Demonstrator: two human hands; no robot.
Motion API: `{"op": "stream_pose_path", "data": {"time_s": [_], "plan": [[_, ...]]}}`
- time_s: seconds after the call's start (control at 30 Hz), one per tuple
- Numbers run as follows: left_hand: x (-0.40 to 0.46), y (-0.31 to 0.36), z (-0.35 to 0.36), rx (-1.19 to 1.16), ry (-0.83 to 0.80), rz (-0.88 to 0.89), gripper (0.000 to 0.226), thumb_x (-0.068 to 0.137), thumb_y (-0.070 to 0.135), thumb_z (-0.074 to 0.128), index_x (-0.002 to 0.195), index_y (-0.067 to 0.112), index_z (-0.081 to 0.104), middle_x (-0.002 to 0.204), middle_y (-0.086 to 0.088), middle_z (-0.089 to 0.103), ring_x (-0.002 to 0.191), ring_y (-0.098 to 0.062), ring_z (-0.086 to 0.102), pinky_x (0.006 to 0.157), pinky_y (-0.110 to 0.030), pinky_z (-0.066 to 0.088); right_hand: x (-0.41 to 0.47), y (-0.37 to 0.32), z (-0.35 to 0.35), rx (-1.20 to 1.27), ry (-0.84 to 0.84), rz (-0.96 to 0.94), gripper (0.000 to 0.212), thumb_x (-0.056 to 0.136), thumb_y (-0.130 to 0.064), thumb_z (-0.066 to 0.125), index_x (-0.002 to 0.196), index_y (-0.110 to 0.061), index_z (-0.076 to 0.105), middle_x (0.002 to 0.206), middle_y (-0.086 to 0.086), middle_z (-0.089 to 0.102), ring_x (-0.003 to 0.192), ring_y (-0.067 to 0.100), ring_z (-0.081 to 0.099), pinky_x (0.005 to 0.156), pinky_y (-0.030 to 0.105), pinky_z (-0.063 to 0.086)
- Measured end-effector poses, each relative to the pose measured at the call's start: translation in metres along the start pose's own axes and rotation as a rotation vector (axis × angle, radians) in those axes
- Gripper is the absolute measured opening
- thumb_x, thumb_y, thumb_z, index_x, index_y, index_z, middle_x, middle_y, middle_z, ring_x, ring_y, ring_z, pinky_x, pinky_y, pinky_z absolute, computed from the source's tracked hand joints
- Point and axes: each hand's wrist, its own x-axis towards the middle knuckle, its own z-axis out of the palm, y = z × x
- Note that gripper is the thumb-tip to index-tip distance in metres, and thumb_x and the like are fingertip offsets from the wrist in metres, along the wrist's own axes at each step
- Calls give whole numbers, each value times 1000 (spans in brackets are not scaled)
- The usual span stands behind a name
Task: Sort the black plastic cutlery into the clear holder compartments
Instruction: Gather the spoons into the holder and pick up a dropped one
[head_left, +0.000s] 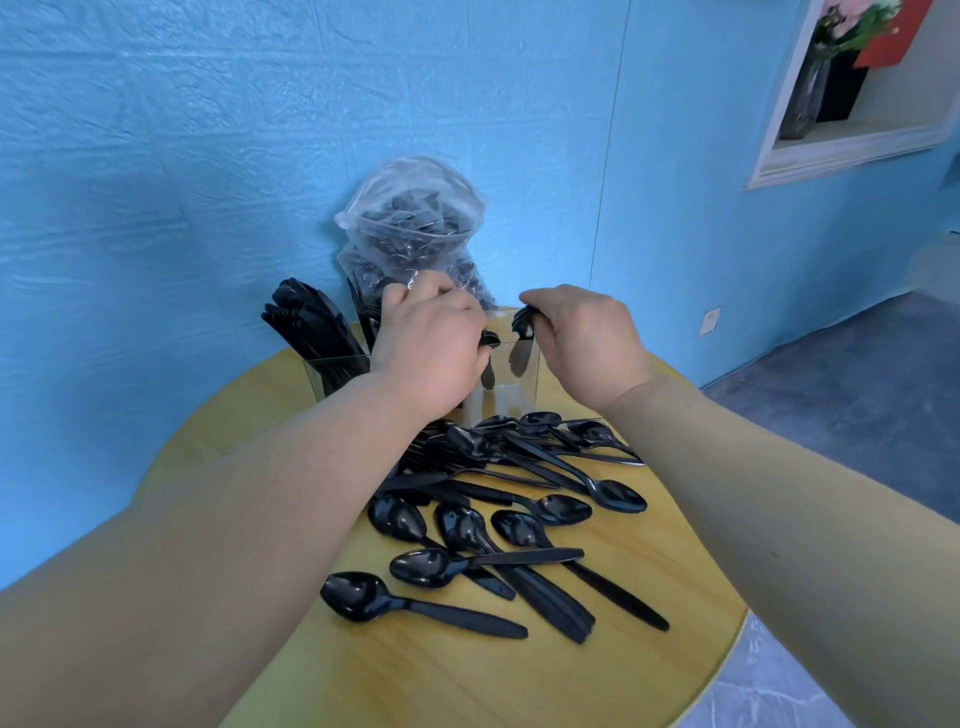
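A clear holder (337, 369) stands at the table's far edge. Black knives (306, 322) fill its left compartment. My left hand (431, 343) hovers over the middle of the holder, fingers curled around black cutlery whose ends poke out at its right side. My right hand (582, 332) pinches a bunch of black cutlery (522, 338) that hangs down into the right compartment (519, 384). A pile of loose black spoons, forks and knives (498, 499) lies on the table in front of the holder.
A clear plastic bag (415, 228) with more black cutlery leans against the blue wall behind the holder. The round wooden table (395, 675) ends close on the right, with grey floor (831, 395) beyond. A framed picture (852, 88) hangs at the upper right.
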Motion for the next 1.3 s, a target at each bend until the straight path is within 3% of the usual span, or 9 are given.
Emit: {"op": "stream_pose_path", "data": {"time_s": [0.23, 0.4, 0.6, 0.77, 0.93, 1.1, 1.3], "plan": [[4, -4, 9, -52, 106, 16, 21, 90, 31, 59, 103, 22, 73, 109, 11, 67, 116, -24, 43, 89, -41, 25, -9, 5, 18, 182, -41, 1, 37, 92, -7, 47, 126, -11, 59, 103, 13, 63, 91, 32, 59, 72, 32, 43], [1, -3, 10, -54, 124, 55, 23, 87, 33, 63, 106, 23, 72, 107, 8, 68, 113, -26, 46, 86, -42, 29, -13, 7, 19, 185, -88, -10, 47, 93, -11, 45, 139, -20, 46, 118, 6, 58, 99, 25, 55, 71, 24, 33], [-16, 6, -1, -81, 237, 81, 30, 78, 30, 73, 106, 21, 71, 102, 5, 70, 104, -31, 54, 81, -45, 38, -28, 6, 1, 200, -24, 29, 51, 91, -11, 47, 141, -22, 42, 129, 1, 52, 87, 21, 58, 71, 27, 43], [-60, 13, -7, -170, 240, 85, 28, 78, 26, 72, 105, 19, 72, 105, 6, 69, 103, -28, 53, 80, -43, 40, -73, -5, -20, 253, 84, 78, 41, 88, -6, 49, 128, -15, 55, 110, 3, 62, 75, 17, 55, 71, 28, 46], [-119, 23, -8, -257, 116, 3, 23, 83, 24, 68, 105, 20, 73, 104, 6, 69, 101, -25, 54, 83, -39, 45, -127, -25, -21, 303, -67, 89, 22, 87, -6, 55, 103, -11, 69, 92, 0, 66, 79, 11, 52, 74, 32, 52], [-167, 26, -15, -303, 55, -102, 22, 86, 17, 62, 105, 20, 73, 106, 6, 68, 104, -23, 54, 88, -38, 45, -156, -45, -21, 258, -124, 80, 16, 83, -13, 56, 91, -13, 70, 82, 0, 65, 83, 21, 54, 70, 36, 50], [-197, 27, -19, -260, -131, -164, 51, 83, 59, 37, 113, 31, 68, 116, 15, 63, 116, -20, 47, 92, -44, 41, -178, -62, -22, 38, -73, 58, 17, 79, -35, 70, 75, -18, 71, 74, -2, 60, 81, 24, 50, 59, 30, 45]]}}
